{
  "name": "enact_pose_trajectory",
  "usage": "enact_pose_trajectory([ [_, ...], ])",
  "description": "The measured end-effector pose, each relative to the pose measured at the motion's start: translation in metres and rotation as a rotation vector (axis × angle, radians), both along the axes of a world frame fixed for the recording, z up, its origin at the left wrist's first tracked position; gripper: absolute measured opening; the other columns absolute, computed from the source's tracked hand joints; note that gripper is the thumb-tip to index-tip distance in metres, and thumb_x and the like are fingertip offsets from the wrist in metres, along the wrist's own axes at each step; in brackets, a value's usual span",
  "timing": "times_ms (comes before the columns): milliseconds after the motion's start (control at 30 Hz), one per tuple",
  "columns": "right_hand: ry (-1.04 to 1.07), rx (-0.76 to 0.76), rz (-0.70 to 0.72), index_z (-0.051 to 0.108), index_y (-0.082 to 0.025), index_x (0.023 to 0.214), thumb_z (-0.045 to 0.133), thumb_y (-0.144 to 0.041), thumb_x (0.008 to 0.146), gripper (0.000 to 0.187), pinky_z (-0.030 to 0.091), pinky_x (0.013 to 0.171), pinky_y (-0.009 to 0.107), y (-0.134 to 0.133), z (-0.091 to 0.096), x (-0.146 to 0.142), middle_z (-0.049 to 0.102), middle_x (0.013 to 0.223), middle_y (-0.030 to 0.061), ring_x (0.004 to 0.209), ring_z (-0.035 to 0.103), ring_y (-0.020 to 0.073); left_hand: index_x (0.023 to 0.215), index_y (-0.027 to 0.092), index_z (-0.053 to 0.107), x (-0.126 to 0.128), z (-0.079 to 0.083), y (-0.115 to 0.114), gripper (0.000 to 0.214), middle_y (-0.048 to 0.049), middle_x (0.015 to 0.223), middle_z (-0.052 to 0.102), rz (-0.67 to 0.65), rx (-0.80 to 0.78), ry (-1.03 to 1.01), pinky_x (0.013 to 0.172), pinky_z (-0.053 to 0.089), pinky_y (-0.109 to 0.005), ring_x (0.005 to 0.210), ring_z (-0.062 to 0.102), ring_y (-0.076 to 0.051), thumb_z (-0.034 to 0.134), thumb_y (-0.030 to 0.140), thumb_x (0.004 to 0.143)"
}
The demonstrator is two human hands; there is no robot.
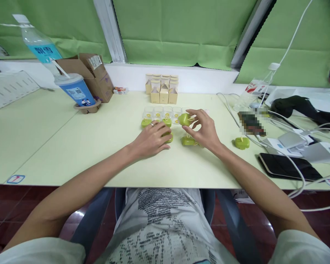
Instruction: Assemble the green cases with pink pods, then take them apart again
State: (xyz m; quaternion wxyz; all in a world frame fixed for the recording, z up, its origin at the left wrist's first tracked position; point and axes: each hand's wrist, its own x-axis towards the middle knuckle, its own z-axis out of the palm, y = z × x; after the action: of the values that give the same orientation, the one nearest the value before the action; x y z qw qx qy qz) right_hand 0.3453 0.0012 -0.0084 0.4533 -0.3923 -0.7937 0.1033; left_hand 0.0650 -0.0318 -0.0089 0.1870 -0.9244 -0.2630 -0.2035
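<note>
Several small green apple-shaped pieces lie in the middle of the pale yellow-green table point(85, 146). My right hand point(205, 130) pinches one green piece point(184, 119) by its thin stem and holds it just above the table. Another green piece point(188, 141) lies under that hand. My left hand point(151, 139) rests palm down with curled fingers on a green piece point(169, 137); a ring shows on one finger. Two more green pieces point(146, 122) sit just beyond it. Behind them stands a row of clear plastic lids point(158, 112).
Small beige boxes point(162, 90) are grouped at the back. A blue cup point(76, 90), a water bottle point(38, 44) and a cardboard box point(95, 75) stand at the left. One lone green piece point(242, 143), a black phone point(288, 167), white cables point(294, 161) and a second bottle point(257, 86) crowd the right.
</note>
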Motion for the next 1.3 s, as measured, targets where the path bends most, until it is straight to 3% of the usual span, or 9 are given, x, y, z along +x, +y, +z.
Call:
enact_pose_trajectory([
  [67,-0.103,-0.024,0.044,0.074,-0.023,0.134,0.079,-0.036,0.092,0.044,0.066,0.076,0.043,0.005,0.006,0.002,0.074,0.125,0.0119,0.085,0.072,0.0238,0.115,0.019,0.083,0.001,0.0,0.001,0.015,-0.0091,0.123,0.085,0.014,0.007,-0.004,0.101,0.054,-0.046,0.119,0.074,-0.03,0.073,0.029,0.109],
  [167,-0.262,-0.099,0.081,0.076,-0.02,0.129,0.079,-0.026,0.088,0.041,0.063,0.081,0.043,0.014,0.018,0.0,0.074,0.123,0.0136,0.084,0.072,0.0246,0.108,0.02,0.084,0.001,0.0,0.007,0.024,-0.0063,0.119,0.087,0.032,-0.005,-0.071,0.097,0.053,-0.044,0.114,0.075,-0.028,0.061,0.017,0.113],
  [400,-0.591,-0.215,0.048,0.077,-0.012,0.132,0.075,-0.016,0.086,0.046,0.056,0.087,0.044,0.035,0.032,-0.023,0.07,0.13,0.0197,0.087,0.069,0.0267,0.107,0.018,0.085,0.006,0.0,0.021,0.027,-0.0085,0.103,0.088,0.187,-0.149,-0.189,0.095,0.052,-0.048,0.111,0.072,-0.032,0.059,0.023,0.113],
  [600,-0.659,-0.226,0.003,0.077,-0.014,0.135,0.074,-0.015,0.087,0.048,0.054,0.087,0.042,0.041,0.029,-0.028,0.068,0.13,0.0192,0.087,0.067,0.0263,0.112,0.02,0.086,0.008,0.0,0.025,0.029,-0.009,0.106,0.088,0.253,-0.162,-0.223,0.093,0.051,-0.045,0.106,0.073,-0.031,0.059,0.028,0.115],
  [833,-0.582,-0.161,0.027,0.08,-0.016,0.128,0.068,-0.019,0.098,0.032,0.056,0.086,0.044,0.044,0.018,-0.024,0.068,0.129,0.0193,0.086,0.068,0.0254,0.119,0.018,0.084,0.003,0.003,0.025,0.041,-0.0125,0.115,0.085,0.239,-0.193,-0.289,0.095,0.052,-0.046,0.112,0.071,-0.031,0.049,0.038,0.118],
  [933,-0.56,-0.119,0.051,0.081,-0.016,0.126,0.068,-0.019,0.098,0.031,0.057,0.085,0.045,0.045,0.013,-0.021,0.068,0.129,0.0197,0.083,0.068,0.0246,0.119,0.02,0.082,-0.012,0.011,0.027,0.041,-0.0122,0.116,0.082,0.164,-0.238,-0.321,0.096,0.054,-0.044,0.113,0.07,-0.03,0.052,0.047,0.116],
  [1100,-0.543,-0.101,0.068,0.081,-0.017,0.125,0.07,-0.019,0.098,0.029,0.058,0.086,0.046,0.051,0.009,-0.018,0.068,0.132,0.0188,0.082,0.069,0.024,0.094,0.022,0.077,-0.04,0.033,0.028,0.036,-0.008,0.097,0.077,0.015,-0.374,-0.191,0.092,0.054,-0.041,0.101,0.068,-0.027,0.068,0.054,0.108],
  [1200,-0.574,-0.102,0.058,0.079,-0.019,0.133,0.07,-0.02,0.099,0.035,0.057,0.083,0.045,0.05,0.011,-0.019,0.068,0.137,0.019,0.085,0.071,0.0252,0.09,0.022,0.075,-0.044,0.038,0.026,0.037,-0.0076,0.098,0.074,-0.028,-0.413,-0.082,0.089,0.054,-0.04,0.101,0.066,-0.027,0.087,0.057,0.094],
  [1300,-0.587,-0.081,-0.027,0.074,-0.019,0.144,0.068,-0.027,0.102,0.042,0.052,0.074,0.043,0.04,0.017,-0.022,0.067,0.141,0.021,0.083,0.069,0.0262,0.089,0.022,0.076,-0.041,0.037,0.023,0.03,-0.0083,0.099,0.073,-0.043,-0.37,-0.017,0.088,0.054,-0.04,0.102,0.064,-0.028,0.092,0.048,0.09],
])
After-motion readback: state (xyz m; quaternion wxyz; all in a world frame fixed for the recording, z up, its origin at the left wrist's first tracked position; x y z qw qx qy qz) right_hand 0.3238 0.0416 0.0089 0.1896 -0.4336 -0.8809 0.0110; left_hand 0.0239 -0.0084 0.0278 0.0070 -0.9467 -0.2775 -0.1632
